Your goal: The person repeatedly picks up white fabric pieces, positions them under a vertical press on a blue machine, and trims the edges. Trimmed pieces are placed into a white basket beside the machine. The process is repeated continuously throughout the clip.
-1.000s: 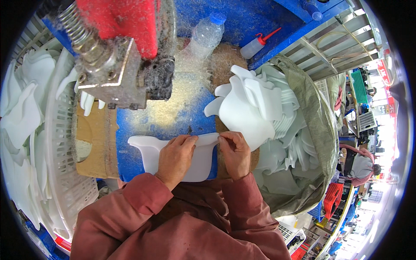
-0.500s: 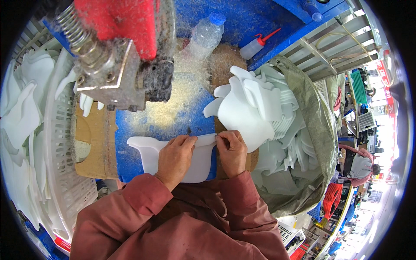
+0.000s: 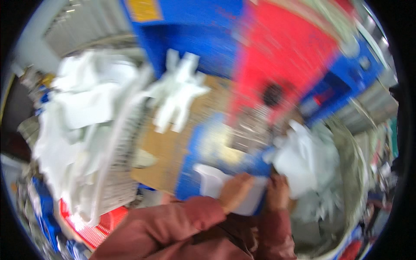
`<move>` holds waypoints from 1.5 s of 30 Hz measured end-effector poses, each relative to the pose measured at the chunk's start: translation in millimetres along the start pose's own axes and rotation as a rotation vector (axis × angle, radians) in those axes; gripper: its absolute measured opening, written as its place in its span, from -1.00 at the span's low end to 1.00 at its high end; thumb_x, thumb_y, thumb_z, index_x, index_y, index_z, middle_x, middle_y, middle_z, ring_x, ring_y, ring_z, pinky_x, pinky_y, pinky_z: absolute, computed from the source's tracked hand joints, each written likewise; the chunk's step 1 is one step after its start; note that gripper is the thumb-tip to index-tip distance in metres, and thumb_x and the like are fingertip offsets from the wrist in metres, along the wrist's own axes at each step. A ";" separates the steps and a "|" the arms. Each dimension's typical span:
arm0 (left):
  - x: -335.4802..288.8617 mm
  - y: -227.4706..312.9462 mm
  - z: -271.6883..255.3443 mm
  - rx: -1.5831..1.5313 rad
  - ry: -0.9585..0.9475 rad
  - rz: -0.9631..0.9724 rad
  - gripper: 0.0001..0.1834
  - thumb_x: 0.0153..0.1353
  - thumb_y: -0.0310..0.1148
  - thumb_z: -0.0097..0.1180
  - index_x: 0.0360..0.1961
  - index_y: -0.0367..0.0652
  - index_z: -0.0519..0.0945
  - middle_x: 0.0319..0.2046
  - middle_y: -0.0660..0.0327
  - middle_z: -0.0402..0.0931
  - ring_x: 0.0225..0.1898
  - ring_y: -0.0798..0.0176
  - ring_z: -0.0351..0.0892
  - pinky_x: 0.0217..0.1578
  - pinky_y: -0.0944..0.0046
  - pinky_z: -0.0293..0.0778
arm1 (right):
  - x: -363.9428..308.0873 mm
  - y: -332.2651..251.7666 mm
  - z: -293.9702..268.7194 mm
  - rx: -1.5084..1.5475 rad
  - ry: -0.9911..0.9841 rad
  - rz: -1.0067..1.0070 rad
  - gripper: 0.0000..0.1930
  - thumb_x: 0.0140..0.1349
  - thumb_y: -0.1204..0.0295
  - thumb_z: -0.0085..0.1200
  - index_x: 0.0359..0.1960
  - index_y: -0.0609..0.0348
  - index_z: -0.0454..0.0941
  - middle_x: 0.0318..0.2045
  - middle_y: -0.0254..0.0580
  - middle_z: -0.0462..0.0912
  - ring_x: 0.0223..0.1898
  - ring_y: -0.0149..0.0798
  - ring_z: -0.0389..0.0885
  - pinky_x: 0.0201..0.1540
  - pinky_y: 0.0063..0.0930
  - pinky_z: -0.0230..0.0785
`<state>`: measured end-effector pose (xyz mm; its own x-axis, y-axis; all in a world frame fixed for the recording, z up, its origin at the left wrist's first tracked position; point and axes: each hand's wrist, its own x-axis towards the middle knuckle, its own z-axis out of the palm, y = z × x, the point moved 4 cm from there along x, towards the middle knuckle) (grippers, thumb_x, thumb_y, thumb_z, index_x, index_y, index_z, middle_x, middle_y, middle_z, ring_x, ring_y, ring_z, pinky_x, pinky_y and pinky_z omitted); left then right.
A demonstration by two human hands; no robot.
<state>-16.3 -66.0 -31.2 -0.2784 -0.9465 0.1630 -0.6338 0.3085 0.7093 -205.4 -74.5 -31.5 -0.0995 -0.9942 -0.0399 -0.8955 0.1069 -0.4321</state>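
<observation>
A white, smooth, curved sheet-like piece (image 3: 212,180) lies over the front of the blue work surface (image 3: 187,173), close to my body. My left hand (image 3: 236,190) reaches across its middle, fingers bent at its far edge. At the piece's right end, my right hand (image 3: 278,193) grips the corner with curled fingers. Both hands are smeared by motion, so finer finger detail is lost. Just beyond them stands the metal head (image 3: 250,135) of a red machine (image 3: 281,56), with pale dust on the surface below it.
On the left, a white slatted basket (image 3: 119,162) is heaped with similar white pieces (image 3: 86,102). Thin white offcuts (image 3: 182,93) lie on cardboard (image 3: 167,149) behind the blue surface. To the right, a grey-green sack (image 3: 353,173) holds more white pieces (image 3: 307,160). A red basket (image 3: 93,227) sits low at left.
The view has swung left, so the machine, hands and sack appear farther right and more of the left basket shows. Both hands remain on the same white piece.
</observation>
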 end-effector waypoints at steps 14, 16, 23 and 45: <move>4.5 -12.1 3.1 -0.108 0.094 0.009 -0.81 0.31 -0.44 0.12 -0.05 -0.12 0.55 -0.22 0.04 0.56 -0.16 -0.17 0.63 -0.27 -0.13 0.54 | 20.9 32.7 6.2 0.318 0.126 -0.090 -0.86 0.14 0.47 0.25 -0.42 0.22 0.53 -0.47 -0.04 0.60 -0.41 0.08 0.62 -0.26 -0.09 0.50; 3.5 -11.6 1.8 -0.124 0.088 0.008 -0.80 0.31 -0.44 0.12 -0.05 -0.12 0.55 -0.21 0.05 0.56 -0.15 -0.18 0.64 -0.26 -0.14 0.53 | 28.2 38.3 5.0 0.384 0.083 -0.085 -0.80 0.18 0.38 0.28 -0.31 0.28 0.65 -0.44 -0.07 0.68 -0.40 -0.12 0.66 -0.26 -0.17 0.53; 4.8 -11.7 -0.6 -0.160 0.066 0.002 -0.77 0.26 -0.48 0.13 -0.06 -0.14 0.56 -0.18 0.02 0.61 -0.13 -0.21 0.67 -0.21 -0.15 0.57 | 35.9 16.7 -7.3 0.341 -0.330 0.129 -0.73 0.22 0.29 0.31 -0.32 0.31 0.76 -0.50 -0.13 0.74 -0.49 -0.33 0.65 -0.34 -0.32 0.54; 3.6 -12.1 -96.8 0.093 -0.077 0.513 -0.46 0.11 -0.15 0.39 0.09 -0.17 0.65 0.06 -0.08 0.58 0.06 -0.13 0.61 -0.03 -0.05 0.56 | -40.1 -80.0 -91.3 -0.006 -0.100 -0.681 -0.75 0.40 0.28 0.22 -0.02 0.13 0.72 -0.15 0.02 0.77 -0.12 0.09 0.75 -0.03 -0.13 0.59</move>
<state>60.3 -82.3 27.2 -0.6196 -0.6632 0.4198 -0.4625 0.7406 0.4874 -169.4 -42.4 86.8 0.5268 -0.8356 0.1554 -0.7464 -0.5423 -0.3858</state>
